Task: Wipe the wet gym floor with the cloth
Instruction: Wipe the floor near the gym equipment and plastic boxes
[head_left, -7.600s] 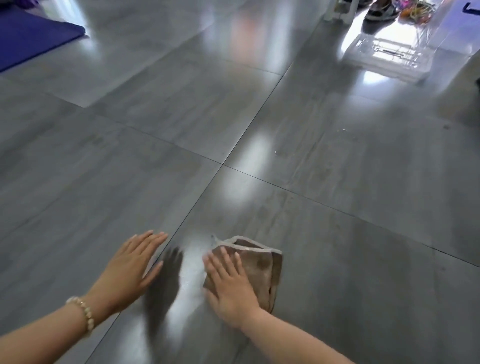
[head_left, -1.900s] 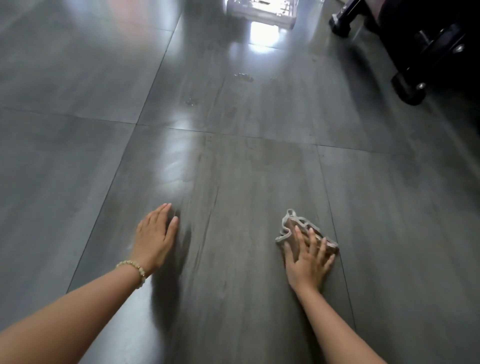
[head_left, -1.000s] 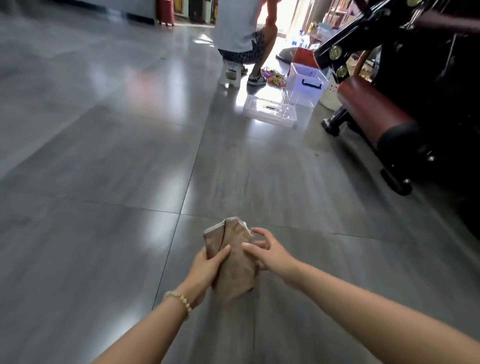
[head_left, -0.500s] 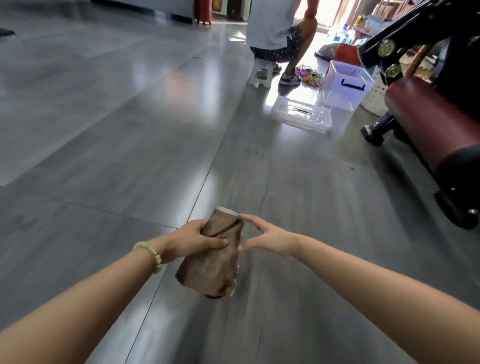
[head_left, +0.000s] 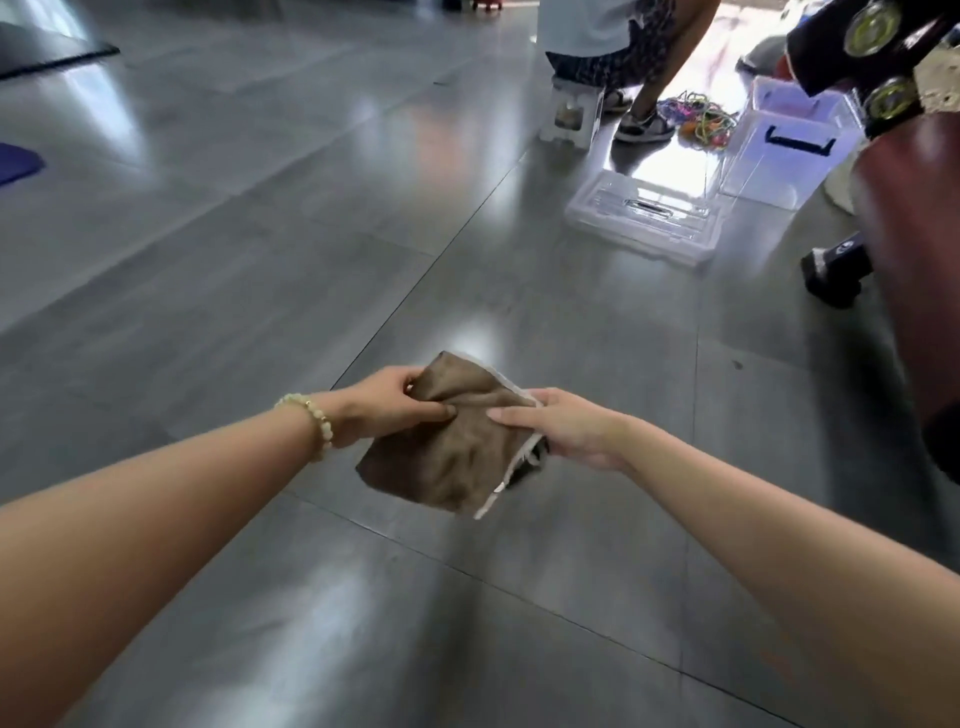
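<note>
A brown cloth (head_left: 457, 457) with a pale hem hangs in the air above the grey tiled floor (head_left: 260, 270), held between both hands. My left hand (head_left: 389, 405), with a bead bracelet at the wrist, pinches the cloth's upper left part. My right hand (head_left: 566, 431) grips its right edge, thumb on top. The floor is glossy with bright reflections; I cannot pick out a wet patch.
A person sits on a small white stool (head_left: 571, 114) at the back. Clear plastic boxes (head_left: 644, 218) and coloured cords (head_left: 696, 122) lie near them. A dark red padded gym machine (head_left: 914, 249) fills the right side. A blue mat (head_left: 15, 161) lies far left.
The cloth was pressed on the floor under my right hand; it is now lifted. Half a second ago only my left hand held it; my right hand has now taken its right edge.
</note>
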